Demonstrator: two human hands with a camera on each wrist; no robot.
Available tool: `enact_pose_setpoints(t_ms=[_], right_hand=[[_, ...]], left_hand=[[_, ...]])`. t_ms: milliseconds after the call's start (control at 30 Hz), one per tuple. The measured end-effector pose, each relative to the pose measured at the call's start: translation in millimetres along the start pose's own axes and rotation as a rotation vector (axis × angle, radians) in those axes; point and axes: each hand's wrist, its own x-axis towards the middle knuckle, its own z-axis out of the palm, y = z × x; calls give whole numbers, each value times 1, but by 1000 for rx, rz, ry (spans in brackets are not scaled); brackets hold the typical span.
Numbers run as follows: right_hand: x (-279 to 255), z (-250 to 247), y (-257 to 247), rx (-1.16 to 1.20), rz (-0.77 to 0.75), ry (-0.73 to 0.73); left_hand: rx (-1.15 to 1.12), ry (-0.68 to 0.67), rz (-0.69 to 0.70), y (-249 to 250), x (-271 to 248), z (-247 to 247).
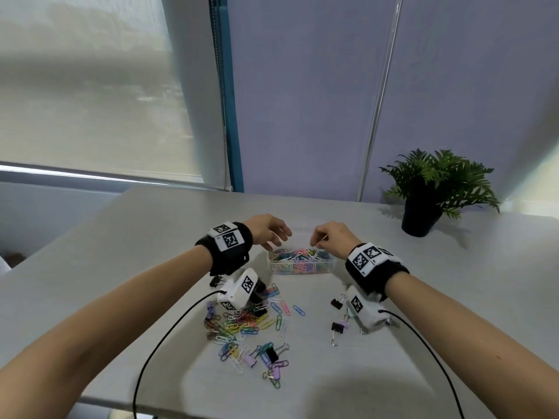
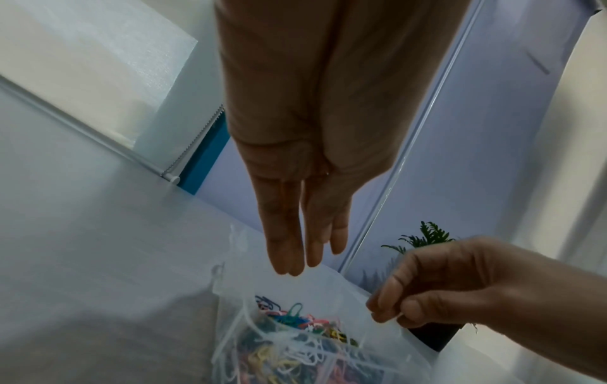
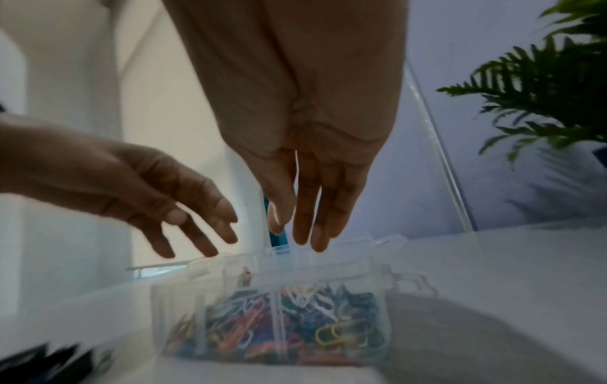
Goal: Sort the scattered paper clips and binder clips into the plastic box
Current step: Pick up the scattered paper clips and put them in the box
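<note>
A clear plastic box (image 1: 302, 270) stands mid-table, its compartments full of coloured paper clips. My left hand (image 1: 279, 240) hovers over the box's left end with its fingers relaxed, spread and holding nothing. My right hand (image 1: 317, 243) hangs over the right half, thumb and fingertips pinched on a thin pale paper clip (image 1: 324, 238). In the right wrist view the fingers (image 3: 308, 207) point down at the box's far rim (image 3: 328, 249). Loose paper clips (image 1: 242, 325) and binder clips (image 1: 337, 326) lie scattered in front of the box.
A potted fern (image 1: 423, 204) stands at the back right of the white table (image 1: 453, 282). Black cables (image 1: 169, 334) trail from both wrist cameras toward the front edge. A window blind and a wall panel rise behind the table.
</note>
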Motion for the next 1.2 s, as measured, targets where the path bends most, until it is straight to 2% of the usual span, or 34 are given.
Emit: enact_pose_setpoints(t_ms=[100, 200, 267, 333, 433, 600, 733, 867, 1033, 1200], right_hand=[[-18, 6, -10, -44, -140, -32], [-36, 19, -21, -98, -248, -197], [-44, 34, -28, -193, -237, -284], [-52, 44, -36, -320, -131, -360], [-57, 57, -52, -402, -75, -460], [-59, 79, -61, -343, 12, -380], [-58, 88, -60, -260, 83, -292], [-52, 83, -56, -239, 49, -234], [-46, 74, -51, -255, 6, -288], [-51, 66, -43, -209, -29, -320]], left_hand=[[21, -2, 51, -6, -15, -5], [192, -57, 85, -16, -33, 1], [387, -93, 112, -22, -42, 15], [571, -102, 127, -25, -45, 33], [716, -101, 138, -26, -40, 57], [822, -28, 118, -22, -27, 68], [833, -29, 88, -20, -24, 68], [811, -68, 100, -19, -30, 66], [784, -176, 120, -19, -35, 61], [778, -200, 139, -22, -35, 59]])
